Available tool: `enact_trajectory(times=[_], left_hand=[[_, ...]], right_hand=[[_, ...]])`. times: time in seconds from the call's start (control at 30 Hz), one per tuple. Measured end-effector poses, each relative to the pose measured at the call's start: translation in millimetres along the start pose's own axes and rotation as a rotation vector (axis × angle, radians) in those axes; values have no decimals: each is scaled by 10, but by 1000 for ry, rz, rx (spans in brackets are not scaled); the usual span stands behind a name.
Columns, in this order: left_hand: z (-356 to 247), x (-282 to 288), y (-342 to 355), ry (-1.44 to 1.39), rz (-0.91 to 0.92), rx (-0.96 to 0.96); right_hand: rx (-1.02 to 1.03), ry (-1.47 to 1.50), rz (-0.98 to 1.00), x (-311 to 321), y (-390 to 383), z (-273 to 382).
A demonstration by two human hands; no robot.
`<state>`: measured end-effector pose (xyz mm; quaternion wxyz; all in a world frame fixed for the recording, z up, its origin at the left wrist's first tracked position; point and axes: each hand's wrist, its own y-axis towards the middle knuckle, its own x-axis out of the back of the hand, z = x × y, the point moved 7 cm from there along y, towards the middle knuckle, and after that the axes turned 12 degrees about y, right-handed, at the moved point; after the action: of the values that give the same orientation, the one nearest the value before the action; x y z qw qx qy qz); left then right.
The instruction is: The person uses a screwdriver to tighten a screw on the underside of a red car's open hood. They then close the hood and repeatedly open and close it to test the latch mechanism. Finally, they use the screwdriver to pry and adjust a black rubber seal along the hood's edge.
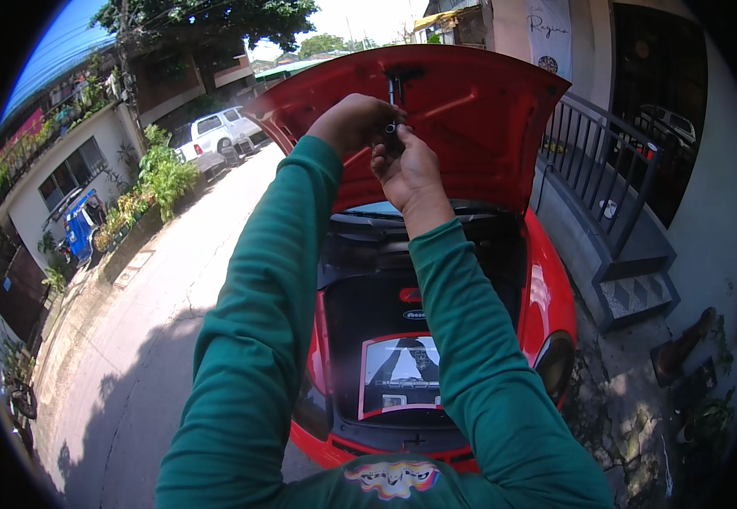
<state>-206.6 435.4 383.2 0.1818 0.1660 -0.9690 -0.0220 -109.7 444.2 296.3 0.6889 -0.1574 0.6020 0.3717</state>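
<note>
The step in hand looks like fine two-handed work on a small dark piece (pixel 393 141) with a bright ring, held up against the inner face of the raised red lid (pixel 487 110). The right hand (pixel 413 174) has its fingers and thumb closed on this piece, palm side toward the wearer. The left hand (pixel 353 123) is curled just beside it, to the left and slightly higher; its fingertips are hidden, so I cannot tell whether they clamp anything.

The dark piece lies within the right hand's grip, near its fingertips. Just above the grip, a shiny rod (pixel 392 90) points up toward a dark fitting (pixel 402 75) on the lid; whether rod and piece are joined is too small to tell. Well below the grip is the open compartment of the red car (pixel 547 280), with a framed panel (pixel 377 369) inside.

In my judgement, the next move calls for a steady right-hand hold and careful alignment with the rod, the left hand bracing close by.
</note>
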Motion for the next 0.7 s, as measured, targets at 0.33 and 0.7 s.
enact_trajectory(times=[0.33,0.7], left_hand=[[-36,37,111,206,-244,-17],[-10,166,-77,68,-152,64]], right_hand=[[755,-1001,-106,-93,-43,185],[-29,-122,73,-159,-130,-35]])
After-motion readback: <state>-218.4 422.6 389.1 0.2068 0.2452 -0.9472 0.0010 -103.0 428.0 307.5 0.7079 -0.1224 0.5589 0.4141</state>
